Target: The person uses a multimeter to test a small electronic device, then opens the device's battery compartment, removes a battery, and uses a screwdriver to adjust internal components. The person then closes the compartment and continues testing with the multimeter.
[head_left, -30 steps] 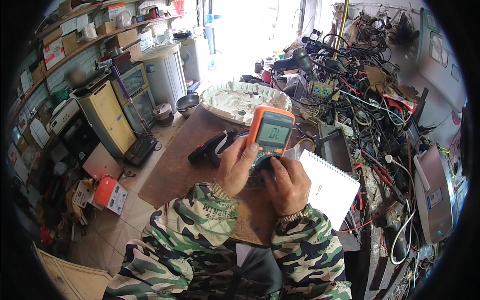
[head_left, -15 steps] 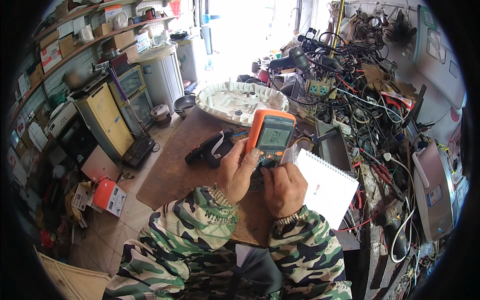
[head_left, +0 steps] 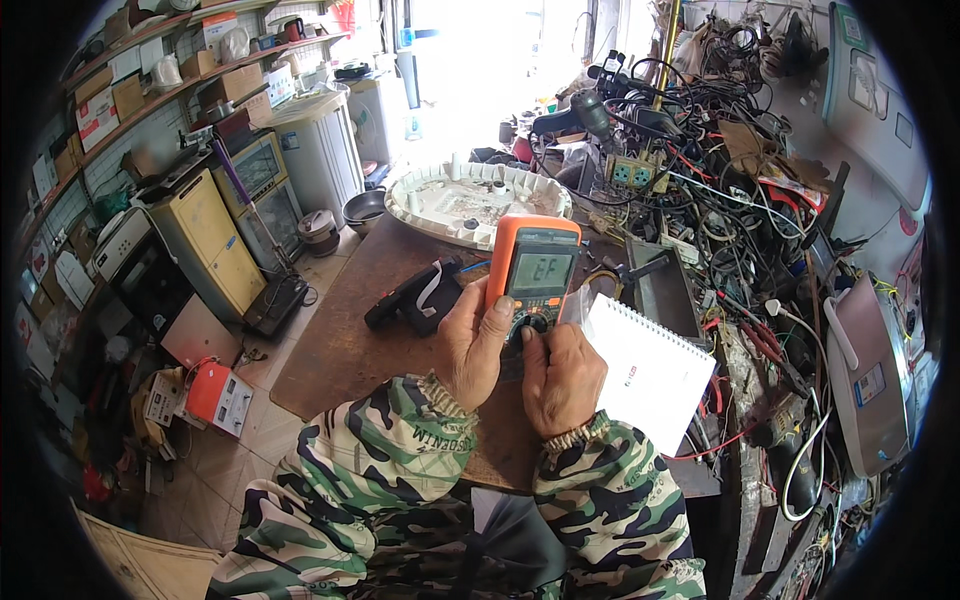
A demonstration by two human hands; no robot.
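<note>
An orange and dark grey multimeter is held up above the brown workbench, its display lit. My left hand grips its left side, thumb lying along the front edge. At the round selector dial, the thumb and fingers of my right hand are pinched on the knob, hiding part of it. Just left of the meter, a black case with a pale strap lies on the bench. A white spiral notebook rests to the right of my right hand.
A large whitish plastic shell sits at the bench's far end. Tangled cables and tools pile up along the right side. At left stand a yellow cabinet and a red-orange device on the tiled floor.
The meter's display shows different characters. My right thumb has shifted on the dial, and both hands with the meter sit slightly further left in view.
</note>
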